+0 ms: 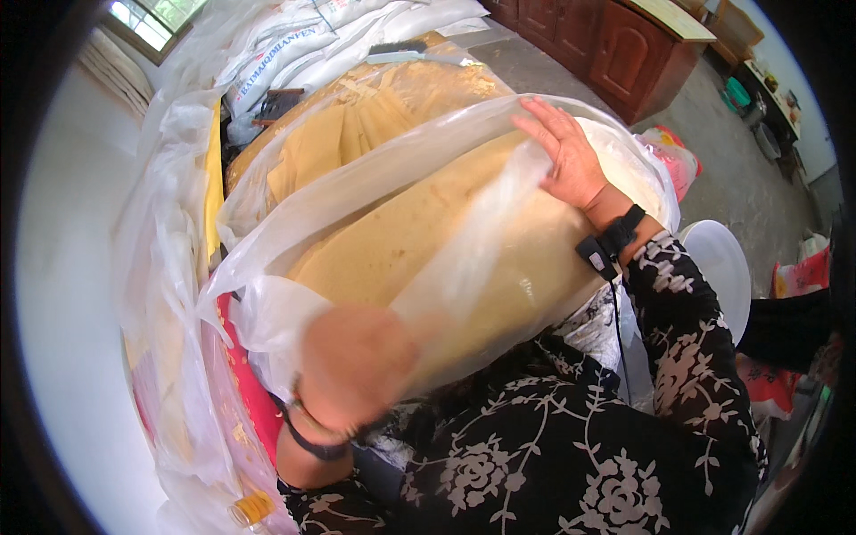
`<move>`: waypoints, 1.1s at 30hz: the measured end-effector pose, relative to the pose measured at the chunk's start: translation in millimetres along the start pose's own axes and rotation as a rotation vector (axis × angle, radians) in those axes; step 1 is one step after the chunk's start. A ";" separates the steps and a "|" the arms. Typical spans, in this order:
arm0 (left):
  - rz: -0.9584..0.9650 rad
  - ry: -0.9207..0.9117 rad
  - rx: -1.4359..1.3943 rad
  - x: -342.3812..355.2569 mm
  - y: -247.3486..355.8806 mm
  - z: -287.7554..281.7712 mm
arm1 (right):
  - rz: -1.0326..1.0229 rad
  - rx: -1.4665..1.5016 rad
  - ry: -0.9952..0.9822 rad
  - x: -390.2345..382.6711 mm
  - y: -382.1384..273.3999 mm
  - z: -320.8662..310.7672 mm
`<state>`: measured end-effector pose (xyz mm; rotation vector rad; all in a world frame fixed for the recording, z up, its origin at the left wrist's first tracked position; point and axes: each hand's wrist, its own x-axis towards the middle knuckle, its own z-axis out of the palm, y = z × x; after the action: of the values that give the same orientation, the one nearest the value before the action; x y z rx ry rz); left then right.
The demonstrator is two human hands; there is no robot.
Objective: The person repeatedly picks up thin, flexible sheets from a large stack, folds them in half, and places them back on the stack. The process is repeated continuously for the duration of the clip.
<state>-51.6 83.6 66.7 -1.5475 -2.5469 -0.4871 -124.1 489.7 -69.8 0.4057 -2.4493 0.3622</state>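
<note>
A big rounded tan slab, perhaps dough, lies in front of me, partly under clear plastic sheeting. Its surface has small brown spots, and the right end looks paler. My right hand rests at the far right part of the sheeting, fingers stretched out and apart. Motion smears my left hand, which is over the near left end of the slab beside bunched plastic. Its fingers cannot be made out, nor whether they grip the sheeting.
Beyond the slab, folded tan sheets lie on the table, with a dark-bristled brush behind. White printed sacks are stacked at the back left. On the right stand a white bucket and a reddish-brown wooden cabinet. A small jar lies lower left.
</note>
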 end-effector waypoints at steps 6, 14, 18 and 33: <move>-0.257 -0.318 -0.109 -34.2 54.5 23.7 | -0.158 0.152 -0.369 -22.0 -10.7 -63.1; -0.597 -0.513 0.073 -129.5 45.6 43.2 | 0.251 -0.088 -0.840 -104.9 -29.8 -161.0; -0.651 -0.751 -0.224 -166.0 48.4 77.9 | 0.464 0.203 -1.188 -166.0 -58.6 -166.6; -0.572 -0.221 0.121 -141.7 32.2 71.4 | 0.705 0.349 -0.131 -118.6 -48.0 -121.0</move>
<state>47.8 1.9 -31.6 -0.8555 -3.1164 -0.2097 48.5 511.8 -42.5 -0.3299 -2.5921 1.0916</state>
